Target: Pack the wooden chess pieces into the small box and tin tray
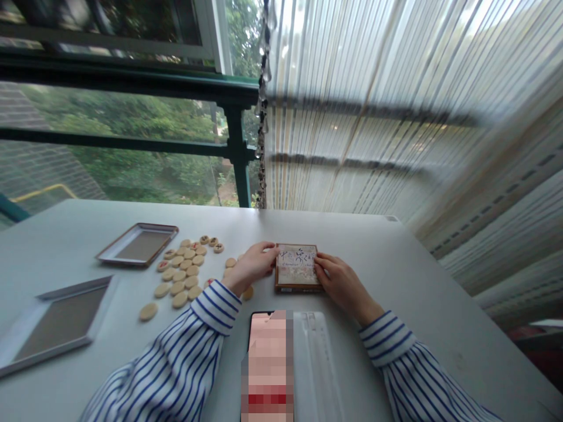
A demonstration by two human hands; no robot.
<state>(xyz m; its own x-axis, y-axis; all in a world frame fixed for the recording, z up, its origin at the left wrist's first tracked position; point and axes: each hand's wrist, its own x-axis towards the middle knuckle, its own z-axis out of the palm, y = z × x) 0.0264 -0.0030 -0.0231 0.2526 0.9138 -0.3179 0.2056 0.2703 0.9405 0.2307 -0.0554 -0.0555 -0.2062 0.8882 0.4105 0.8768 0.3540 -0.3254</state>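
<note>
The left hand (251,268) is held opposite the right hand (343,283), fingers (267,254) directed inward; both forearms (178,351) are extended behind them.

The box (297,271) was cream on top with dark lettering and a brown border. The discs (177,288) were pale tan, a few marked red or black. Both sleeves (215,306) carried navy stripes on white. The surface (365,243) was white, the railing (237,138) dark green, the curtain (325,129) striped white, beige and grey.
</note>
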